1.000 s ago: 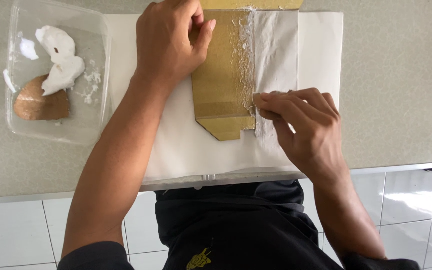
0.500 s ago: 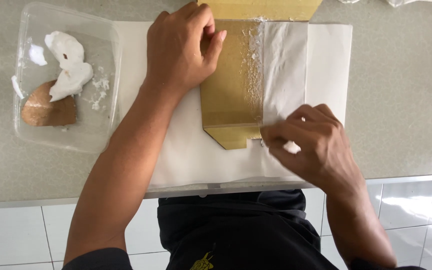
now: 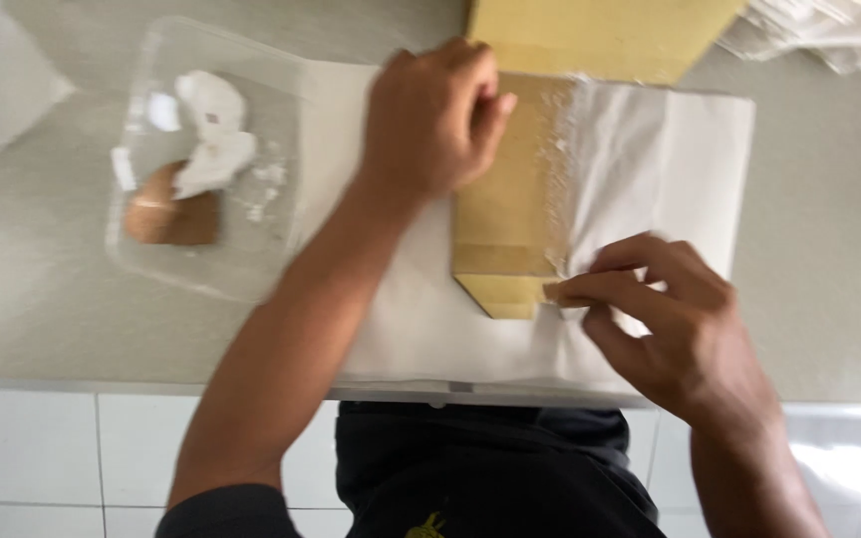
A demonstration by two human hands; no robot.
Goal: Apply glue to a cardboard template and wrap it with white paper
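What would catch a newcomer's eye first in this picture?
Two bare hands meet at centre over a tan card piece lying on white paper: the left hand presses it flat, while the right hand pinches the edge of a white sheet along a pasty seam. At left sits a clear plastic tray with white paste.

Mustard-tan paper bag point(image 3: 505, 214) lies on a white sheet point(image 3: 421, 329), flecked with white paste along its three o'clock edge. At nine o'clock, a clear tray point(image 3: 251, 269) holds a brown-and-white lump. Speckled grey worktop point(image 3: 829, 249).
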